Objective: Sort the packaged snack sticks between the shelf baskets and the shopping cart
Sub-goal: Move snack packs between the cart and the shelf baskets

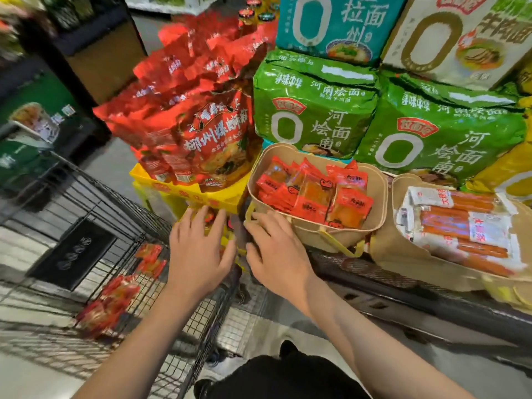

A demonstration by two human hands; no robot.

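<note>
A tan shelf basket (339, 234) holds several red-orange snack packets (313, 191). To its right, a second tan basket (403, 251) holds long orange snack sticks (466, 226) in clear and white wrappers. The black wire shopping cart (115, 214) at lower left has several red snack packets (115, 300) on its floor. My left hand (198, 251) is spread, fingers straight, over a yellow strap between cart and shelf. My right hand (273, 251) rests on the near left corner of the first basket, fingers relaxed. Neither hand visibly holds a packet.
Red noodle bags (201, 131) stand in a yellow display box (218, 197) behind my left hand. Green noodle multipacks (313, 110) and teal and white ones are stacked behind the baskets. A black mesh shelf edge (374, 275) runs under the baskets.
</note>
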